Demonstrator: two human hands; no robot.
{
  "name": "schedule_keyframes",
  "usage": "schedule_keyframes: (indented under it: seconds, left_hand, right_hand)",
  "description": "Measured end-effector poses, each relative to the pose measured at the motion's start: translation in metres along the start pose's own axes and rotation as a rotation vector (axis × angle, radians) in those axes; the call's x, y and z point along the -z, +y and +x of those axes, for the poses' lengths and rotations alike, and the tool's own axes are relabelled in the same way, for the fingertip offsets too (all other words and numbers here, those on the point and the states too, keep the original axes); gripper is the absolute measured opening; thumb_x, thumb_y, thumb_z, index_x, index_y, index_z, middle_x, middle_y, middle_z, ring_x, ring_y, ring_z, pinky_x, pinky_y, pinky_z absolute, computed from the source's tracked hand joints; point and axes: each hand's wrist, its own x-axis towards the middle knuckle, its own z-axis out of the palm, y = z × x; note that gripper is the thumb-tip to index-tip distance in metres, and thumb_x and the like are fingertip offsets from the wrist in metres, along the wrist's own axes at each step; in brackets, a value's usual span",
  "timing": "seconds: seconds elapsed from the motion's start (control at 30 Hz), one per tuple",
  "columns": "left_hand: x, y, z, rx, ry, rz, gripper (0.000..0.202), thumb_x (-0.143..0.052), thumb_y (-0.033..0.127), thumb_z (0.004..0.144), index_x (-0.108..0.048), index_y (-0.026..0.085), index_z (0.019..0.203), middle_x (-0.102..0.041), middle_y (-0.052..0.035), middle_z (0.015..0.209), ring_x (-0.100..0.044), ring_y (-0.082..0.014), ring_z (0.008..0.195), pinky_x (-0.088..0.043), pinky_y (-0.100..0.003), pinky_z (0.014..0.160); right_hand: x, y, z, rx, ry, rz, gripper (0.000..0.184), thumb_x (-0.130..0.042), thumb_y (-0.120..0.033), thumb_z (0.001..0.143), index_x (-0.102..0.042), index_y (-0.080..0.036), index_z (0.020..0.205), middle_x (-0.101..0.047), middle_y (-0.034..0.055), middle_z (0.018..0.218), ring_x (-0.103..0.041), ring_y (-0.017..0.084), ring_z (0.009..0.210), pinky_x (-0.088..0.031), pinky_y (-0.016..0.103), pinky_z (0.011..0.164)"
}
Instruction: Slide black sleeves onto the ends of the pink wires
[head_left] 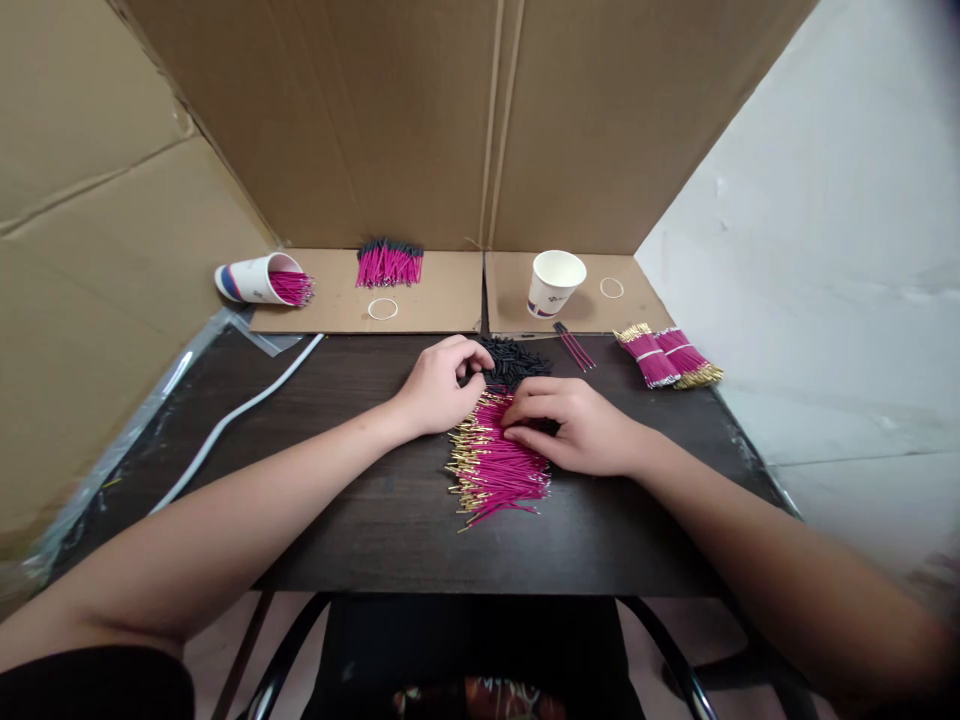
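A layer of pink wires (502,465) with gold terminals at their left ends lies on the dark table. Small black sleeves (517,360) are heaped just beyond it. My left hand (446,385) is curled at the left edge of the sleeves, thumb and forefinger close together; whatever is between them is too small to name. Over the upper right of the wires, my right hand (577,425) has its fingers bent and its fingertips drawn in at the wires. What those fingertips pinch is hidden.
A tipped paper cup (251,280) holds pink wires at the left. Black-ended wires (390,264) lie on cardboard at the back. A paper cup (555,285) stands right of centre, near a few loose wires (574,347). Bundled wires (667,357) lie right; a white cable (232,415) crosses left.
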Motion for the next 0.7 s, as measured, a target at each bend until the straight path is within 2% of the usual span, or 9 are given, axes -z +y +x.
schedule_keyframes:
  seconds: [0.07,0.23,0.5,0.7]
  left_hand:
    - [-0.0007,-0.0007,0.0001,0.022,0.034,0.018,0.023,-0.068,0.003,0.086,-0.077,0.018,0.100,-0.073,-0.0042,0.098,-0.061,-0.0171,0.081,-0.054,-0.033,0.081]
    - [-0.0012,-0.0011,0.0014,0.038,0.073,0.051,0.017,-0.071,0.005,0.088,-0.075,0.018,0.099,-0.073,-0.0047,0.099,-0.065,-0.0188,0.089,-0.057,-0.036,0.088]
    - [-0.0016,-0.0015,0.0011,0.052,0.074,0.042,0.018,-0.072,0.006,0.088,-0.074,0.018,0.101,-0.074,-0.0054,0.102,-0.066,-0.0185,0.090,-0.058,-0.036,0.089]
    - [-0.0022,-0.0028,0.0010,0.054,0.080,0.050,0.019,-0.071,0.006,0.088,-0.074,0.019,0.100,-0.074,-0.0050,0.101,-0.066,-0.0188,0.090,-0.059,-0.037,0.089]
  right_hand:
    - [-0.0013,-0.0005,-0.0002,0.003,-0.004,-0.009,0.013,-0.067,-0.020,0.111,-0.080,-0.020,0.109,-0.076,0.0094,0.104,-0.074,0.023,0.093,-0.061,0.039,0.087]
    - [-0.0037,-0.0022,-0.0024,0.006,-0.026,-0.111,0.014,-0.063,-0.018,0.112,-0.076,-0.018,0.109,-0.074,0.0100,0.106,-0.072,0.023,0.092,-0.059,0.038,0.083]
    - [-0.0035,-0.0018,-0.0028,-0.039,-0.060,-0.183,0.012,-0.061,-0.019,0.112,-0.072,-0.018,0.107,-0.071,0.0091,0.104,-0.067,0.021,0.086,-0.056,0.036,0.077]
    - [-0.0042,0.0003,-0.0032,0.013,-0.042,-0.116,0.019,-0.059,-0.021,0.115,-0.077,-0.020,0.117,-0.076,0.0111,0.114,-0.073,0.024,0.098,-0.061,0.040,0.088]
